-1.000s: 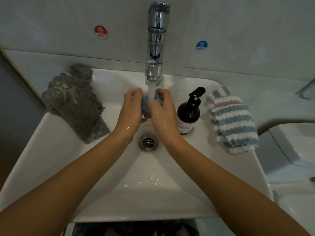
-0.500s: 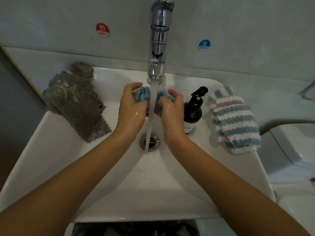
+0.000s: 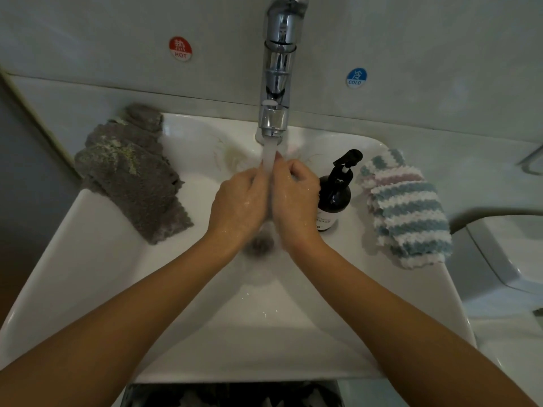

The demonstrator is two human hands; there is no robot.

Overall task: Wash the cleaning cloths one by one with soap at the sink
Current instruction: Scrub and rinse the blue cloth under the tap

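Note:
My left hand (image 3: pixel 238 201) and my right hand (image 3: pixel 293 198) are pressed together over the white sink (image 3: pixel 88 259), fingers curled inward, right under the water stream (image 3: pixel 269 160) from the chrome faucet (image 3: pixel 277 83). The small blue cloth seen a moment ago is squeezed between them and hidden from view. A grey cloth (image 3: pixel 132 177) lies on the left rim. On the right rim lies a folded blue, white and pink striped cloth (image 3: pixel 405 207). The dark soap pump bottle (image 3: pixel 335 198) stands just right of my right hand.
The drain (image 3: pixel 261 245) sits below my wrists, blurred by running water. Hot (image 3: pixel 180 49) and cold (image 3: pixel 356 78) stickers mark the wall. A white toilet (image 3: pixel 505 259) stands to the right of the sink.
My hands have closed together around the blue cloth, which showed between them before. They have shifted slightly toward me under the stream.

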